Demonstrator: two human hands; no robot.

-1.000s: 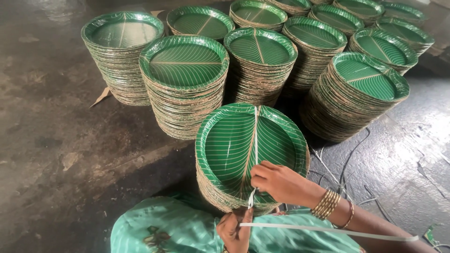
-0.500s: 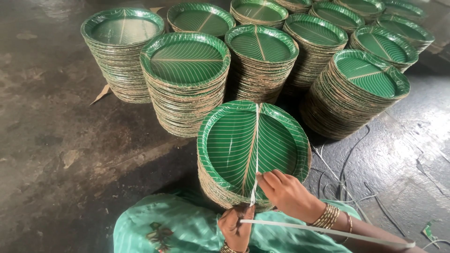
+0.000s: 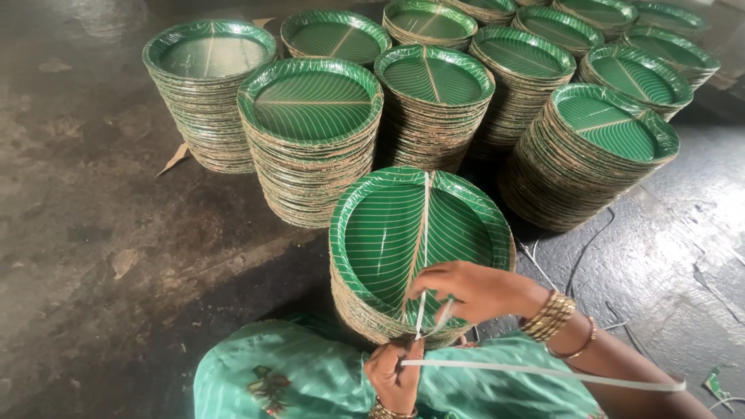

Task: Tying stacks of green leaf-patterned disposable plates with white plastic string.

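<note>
On the far left we note bare, stained concrete floor (image 3: 85, 233) with a scrap of cardboard (image 3: 175, 159) lying beside the leftmost stack (image 3: 209, 89) of green leaf-patterned paper plates. Further stacks stand behind and to the right in close rows, touching or nearly so.

At near centre we find the bundle in hand: a stack of plates (image 3: 419, 248) standing on the floor, just in front of the person's green garment (image 3: 310, 376). A white strap (image 3: 424, 225) runs over its top plate from the far rim to the near rim.

The left hand (image 3: 394, 376) sits below the near rim, fingers closed on the strap end. A second length of strap (image 3: 543, 372) leads from there to the right.

The right hand (image 3: 473, 289), gold bangles (image 3: 549, 314) at the wrist, rests on the near edge of the top plate, fingertips pinching the strap at the rim.

On the right, loose strap offcuts (image 3: 590, 248) lie on the floor beside the rightmost stack (image 3: 590, 155).
</note>
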